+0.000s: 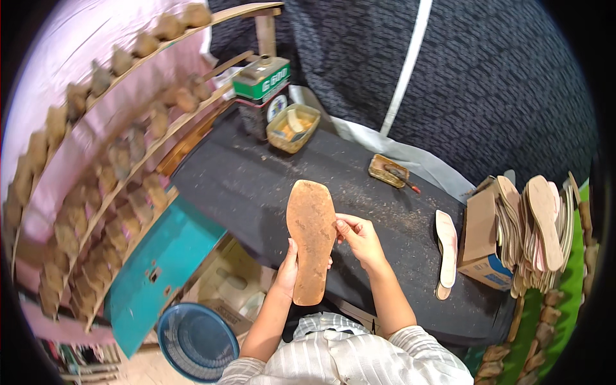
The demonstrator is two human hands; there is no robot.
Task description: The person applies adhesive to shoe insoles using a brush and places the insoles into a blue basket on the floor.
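Upright in front of me is a brown, worn-looking insole (310, 237), with its broad squared toe end pointing away. My left hand (287, 273) grips its lower left edge, with the thumb in front and the other fingers mostly hidden behind it. At the right edge, my right hand (360, 241) pinches the side between thumb and fingers. Below the insole lies a black-covered worktable (398, 224). To the right on this table rest pale insoles (446, 247), one partly over another.
Beyond are a green-and-black tin (262, 96), a plastic tub (293, 131) and a small tray (385, 170) holding a brush-like tool. A cardboard box (478, 221) and stacked insoles (542, 224) stand right. Shelves of shoe lasts (122, 154) and a blue basket (199, 340) are left.
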